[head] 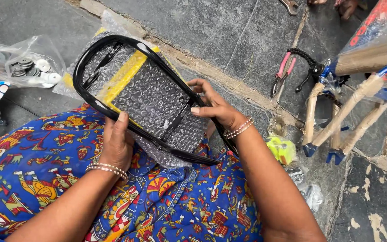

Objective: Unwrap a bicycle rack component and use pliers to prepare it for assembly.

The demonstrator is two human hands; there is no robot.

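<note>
Black metal carrier rack, a long rounded loop w/ crossbars, is held over the lap, tilted, rounded end pointing up-left, narrow end down-right near the knee. Bubble wrap w/ yellow tape strip sits behind/around it, sticking out past the rim at top and bottom. Left hand grips the near rail from below, thumb up over the edge, fingers curled under, can't see the tips. Right hand is closed on the far rail, fingers wrapped over it, thumb pressing the inner crossbar. Both wrists carry bangles. Blue patterned cloth covers the lap right under the rack, touching its lower edge. Room: tight on the left, clear bag of washers lies just beside the loop's rounded end. Right side, more open stone floor, then pink-handled pliers and a paper-wrapped blue bike frame, well apart from the rack. Yellow-green crumpled bit near the right forearm. Spanner at the top edge, far off.
</note>
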